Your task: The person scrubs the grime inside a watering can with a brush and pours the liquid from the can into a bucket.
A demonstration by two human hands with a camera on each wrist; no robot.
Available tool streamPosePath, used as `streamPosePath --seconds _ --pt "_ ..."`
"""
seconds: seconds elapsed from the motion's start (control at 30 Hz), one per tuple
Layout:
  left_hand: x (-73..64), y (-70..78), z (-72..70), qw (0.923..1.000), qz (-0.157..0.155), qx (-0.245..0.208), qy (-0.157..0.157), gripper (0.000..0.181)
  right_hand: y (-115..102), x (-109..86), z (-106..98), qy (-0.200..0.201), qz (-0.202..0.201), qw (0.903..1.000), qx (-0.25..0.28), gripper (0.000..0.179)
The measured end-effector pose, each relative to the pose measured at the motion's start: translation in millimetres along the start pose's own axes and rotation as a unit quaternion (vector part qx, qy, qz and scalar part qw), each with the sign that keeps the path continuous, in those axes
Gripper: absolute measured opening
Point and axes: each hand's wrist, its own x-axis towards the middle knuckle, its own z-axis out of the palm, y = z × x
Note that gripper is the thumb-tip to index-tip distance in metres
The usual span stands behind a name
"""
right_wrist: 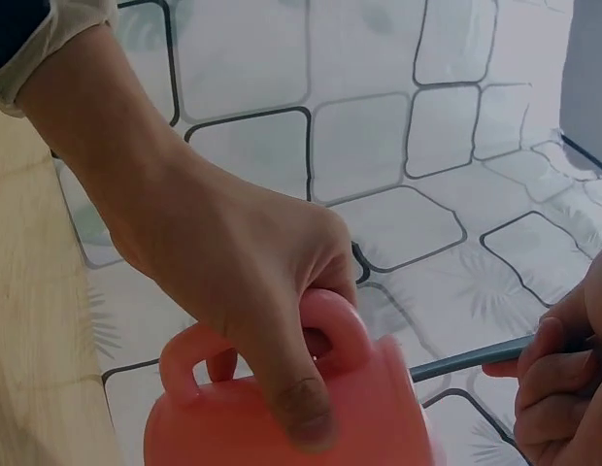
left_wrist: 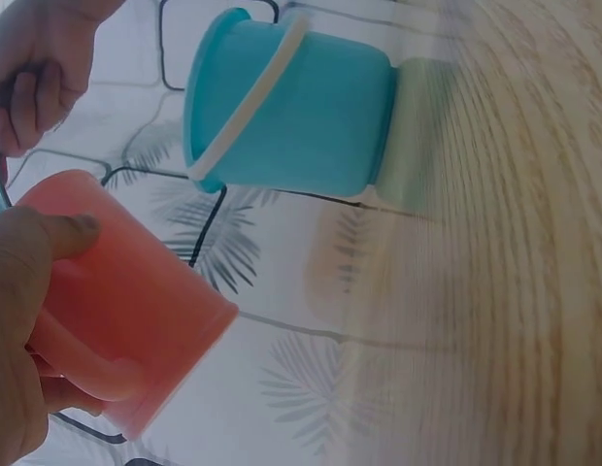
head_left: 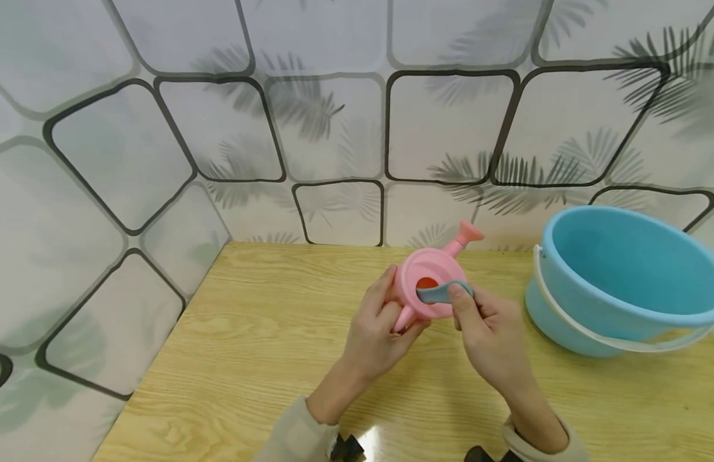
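Fingers (head_left: 383,286) of the left hand (head_left: 371,330) curl round the pink watering can (head_left: 407,276), clamped beside its handle, holding it up above the wooden table (head_left: 264,333), left of the blue bucket (head_left: 593,311)! Across comes the right hand (head_left: 492,333), wrist angled inward, thumb on top, pinching a blue-grey tool (head_left: 435,294) whose far end sits at the can's round opening! Both forearms slant toward each other from pale sleeves (head_left: 301,430).

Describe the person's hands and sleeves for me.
The left hand and right hand are bare, with no gloves or rings visible. The left sleeve and right sleeve are pale beige, ending near the wrists. A black object, partly cut off, shows beside each sleeve in the head view.
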Motion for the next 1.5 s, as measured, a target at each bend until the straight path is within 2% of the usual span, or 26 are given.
streamPosePath --seconds 0.1,0.27,0.5,0.6,0.83,1.03,1.3,1.4,1.5 --pt "1.0 0.9 0.1 1.0 0.005 0.0 0.001 0.043 -1.1 0.3 -2.0 0.005 0.007 1.0 0.001 0.036" --pt "2.9 4.1 2.0 0.9998 0.017 -0.002 0.006 0.041 0.7 -0.8 2.0 -0.002 0.005 0.9995 -0.031 0.037" --pt "3.4 3.7 0.7 0.9999 0.01 0.003 0.005 0.042 -4.3 1.5 -6.2 0.008 0.029 0.9993 0.023 0.036" --pt "2.9 1.3 0.4 1.0 0.008 0.003 0.002 0.043 -5.8 2.2 -7.4 0.013 0.041 0.9988 0.022 0.038" --pt "3.4 -0.5 0.8 0.9998 0.016 0.006 0.006 0.041 -1.8 2.8 0.3 -0.01 0.053 0.9985 0.002 0.034" --pt "3.8 -3.8 0.8 0.9997 0.021 0.01 0.005 0.042 -2.0 6.1 -5.5 0.006 0.06 0.998 0.017 0.038" --pt "4.3 -10.3 -0.6 0.9999 0.014 0.005 0.003 0.044 6.9 10.4 5.7 -0.036 0.114 0.9923 0.03 0.037" --pt "5.0 -13.0 -2.2 0.9999 0.009 0.004 0.006 0.044 7.4 12.6 2.4 -0.03 0.124 0.991 0.039 0.04" --pt "4.4 -15.5 -2.6 0.9999 0.01 0.006 0.005 0.044 7.6 14.4 -3.7 -0.018 0.115 0.9931 0.013 0.042"
